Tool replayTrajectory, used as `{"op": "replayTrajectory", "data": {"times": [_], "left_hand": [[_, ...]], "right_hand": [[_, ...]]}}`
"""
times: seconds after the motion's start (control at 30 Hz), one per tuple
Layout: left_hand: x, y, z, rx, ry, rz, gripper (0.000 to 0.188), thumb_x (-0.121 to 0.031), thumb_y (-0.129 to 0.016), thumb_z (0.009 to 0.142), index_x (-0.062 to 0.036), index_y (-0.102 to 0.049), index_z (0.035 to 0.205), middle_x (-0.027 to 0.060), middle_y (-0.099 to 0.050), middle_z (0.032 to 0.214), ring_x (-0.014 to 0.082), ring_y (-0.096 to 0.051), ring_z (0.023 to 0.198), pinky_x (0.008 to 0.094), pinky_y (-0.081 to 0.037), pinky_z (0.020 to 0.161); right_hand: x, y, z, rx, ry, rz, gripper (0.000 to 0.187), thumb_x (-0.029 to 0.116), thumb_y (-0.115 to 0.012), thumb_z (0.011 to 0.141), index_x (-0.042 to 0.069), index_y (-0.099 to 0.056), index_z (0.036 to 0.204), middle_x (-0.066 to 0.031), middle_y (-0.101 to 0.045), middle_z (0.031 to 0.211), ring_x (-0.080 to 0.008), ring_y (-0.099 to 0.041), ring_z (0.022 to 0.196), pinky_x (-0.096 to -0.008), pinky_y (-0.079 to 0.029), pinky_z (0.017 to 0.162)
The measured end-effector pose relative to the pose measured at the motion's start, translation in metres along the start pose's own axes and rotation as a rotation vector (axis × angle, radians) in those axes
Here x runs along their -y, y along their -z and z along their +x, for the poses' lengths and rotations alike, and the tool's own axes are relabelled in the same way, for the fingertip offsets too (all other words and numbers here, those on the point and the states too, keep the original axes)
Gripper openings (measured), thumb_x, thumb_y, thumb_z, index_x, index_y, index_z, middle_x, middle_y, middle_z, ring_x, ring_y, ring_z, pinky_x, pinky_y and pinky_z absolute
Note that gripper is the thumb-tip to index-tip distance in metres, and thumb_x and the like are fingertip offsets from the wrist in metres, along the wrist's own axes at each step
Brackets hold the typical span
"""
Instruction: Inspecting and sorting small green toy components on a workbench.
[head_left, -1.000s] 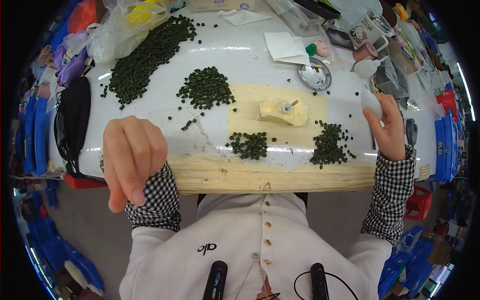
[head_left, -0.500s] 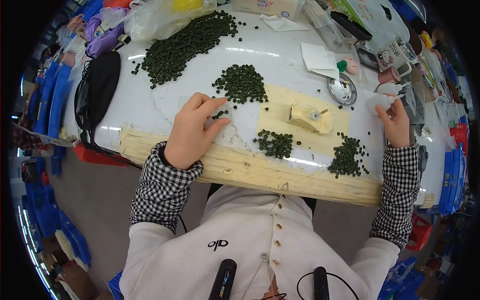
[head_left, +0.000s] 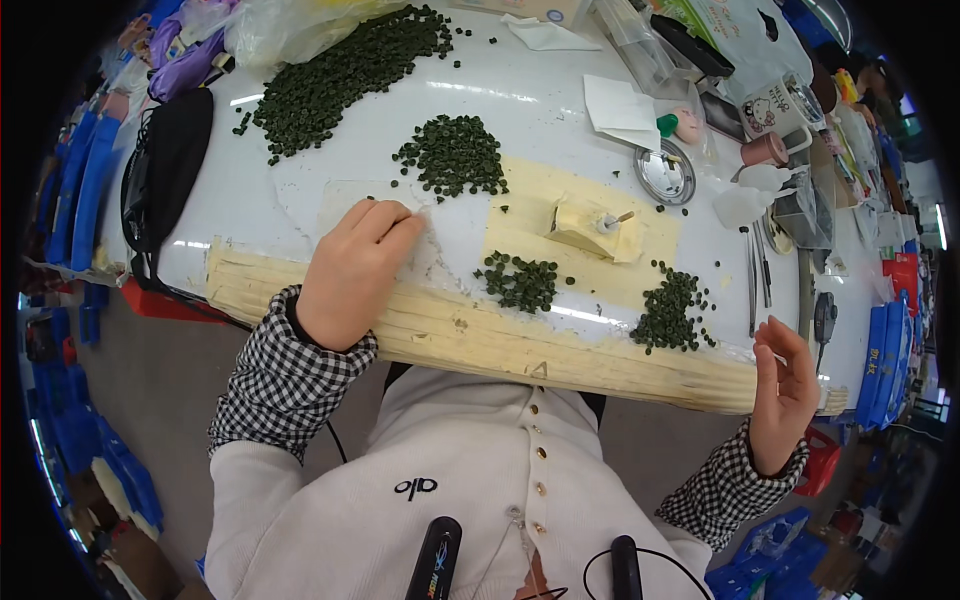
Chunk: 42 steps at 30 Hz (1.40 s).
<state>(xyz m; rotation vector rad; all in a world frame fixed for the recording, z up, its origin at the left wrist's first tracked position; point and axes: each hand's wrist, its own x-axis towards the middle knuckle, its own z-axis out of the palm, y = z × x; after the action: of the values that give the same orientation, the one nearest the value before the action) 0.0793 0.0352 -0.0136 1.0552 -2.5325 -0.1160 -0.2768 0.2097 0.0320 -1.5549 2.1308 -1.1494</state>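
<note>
My left hand [head_left: 355, 272] rests knuckles-up on the white table [head_left: 540, 120], its fingers curled in; anything inside them is hidden. Just past it lies a mid-sized pile of small dark green pieces [head_left: 455, 158]. My right hand [head_left: 785, 385] is over the table's front right edge, thumb and fingers apart, holding nothing. Two slim metal tools, one like tweezers [head_left: 750, 280], lie beyond that hand. Farther back stands a small white squeeze bottle [head_left: 740, 207]. Between my hands, a pale yellow block [head_left: 595, 230] with a small upright pin is flanked by two smaller green piles, a left one [head_left: 520, 283] and a right one [head_left: 668, 312].
The largest green heap [head_left: 345, 85] spreads at the back left beside a clear plastic bag [head_left: 290, 30]. A black pouch [head_left: 170, 170] lies at the far left. White tissue [head_left: 622, 110], a round metal dish [head_left: 664, 175] and a mug [head_left: 775, 108] stand back right.
My right hand has let go of the white bottle and come back toward the table edge. My left hand's fingers have curled in; the few green pieces under them are out of sight.
</note>
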Motion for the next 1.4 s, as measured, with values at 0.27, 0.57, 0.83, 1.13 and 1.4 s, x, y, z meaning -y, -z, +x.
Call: {"op": "replayTrajectory", "data": {"times": [0.27, 0.57, 0.83, 1.13, 1.4], "left_hand": [[0.000, 0.005, -0.002, 0.053, -0.020, 0.014, 0.022, 0.007, -0.060, 0.072, 0.0029, -0.062, 0.094, 0.0114, -0.061, 0.095, 0.0274, -0.058, 0.087, 0.0326, -0.050, 0.074], [0.016, 0.008, 0.003, 0.049, -0.063, -0.107, 0.016, 0.007, -0.062, 0.072, 0.0019, -0.063, 0.088, 0.0114, -0.062, 0.091, 0.0274, -0.060, 0.082, 0.0310, -0.051, 0.071], [0.024, 0.005, 0.008, 0.038, 0.296, -0.588, 0.013, 0.003, -0.063, 0.078, 0.0028, -0.065, 0.091, 0.0090, -0.065, 0.093, 0.0173, -0.062, 0.085, 0.0233, -0.050, 0.072], [0.031, -0.013, 0.003, -0.370, 0.732, -2.319, 0.022, -0.001, -0.053, 0.089, 0.0072, -0.053, 0.109, 0.0139, -0.059, 0.104, 0.0191, -0.059, 0.097, 0.0220, -0.054, 0.086], [0.014, -0.022, 0.019, -0.368, 0.789, -2.591, 0.023, -0.003, -0.048, 0.092, 0.0055, -0.048, 0.113, 0.0114, -0.053, 0.097, 0.0173, -0.051, 0.086, 0.0244, -0.048, 0.073]], "right_hand": [[0.012, -0.045, -0.017, 0.057, 0.005, 0.273, 0.018, -0.005, -0.058, 0.082, -0.007, -0.060, 0.100, -0.0125, -0.063, 0.091, -0.0169, -0.063, 0.086, -0.0257, -0.050, 0.078], [0.018, -0.061, -0.018, 0.121, 0.027, 0.337, 0.016, -0.005, -0.060, 0.081, -0.007, -0.061, 0.097, -0.0121, -0.064, 0.088, -0.0162, -0.063, 0.083, -0.0247, -0.049, 0.076], [0.009, -0.059, -0.029, 0.060, -0.003, 0.345, 0.014, -0.002, -0.058, 0.083, -0.006, -0.061, 0.097, -0.0095, -0.062, 0.085, -0.0129, -0.059, 0.077, -0.0228, -0.047, 0.072], [0.010, -0.061, -0.027, 0.085, -0.012, 0.364, 0.014, 0.000, -0.058, 0.085, -0.006, -0.061, 0.098, -0.0094, -0.062, 0.086, -0.0132, -0.059, 0.079, -0.0230, -0.047, 0.073], [0.014, -0.068, -0.027, 0.112, -0.039, 0.371, 0.015, -0.002, -0.057, 0.085, -0.006, -0.061, 0.098, -0.0099, -0.063, 0.087, -0.0133, -0.060, 0.080, -0.0237, -0.048, 0.074]]}}
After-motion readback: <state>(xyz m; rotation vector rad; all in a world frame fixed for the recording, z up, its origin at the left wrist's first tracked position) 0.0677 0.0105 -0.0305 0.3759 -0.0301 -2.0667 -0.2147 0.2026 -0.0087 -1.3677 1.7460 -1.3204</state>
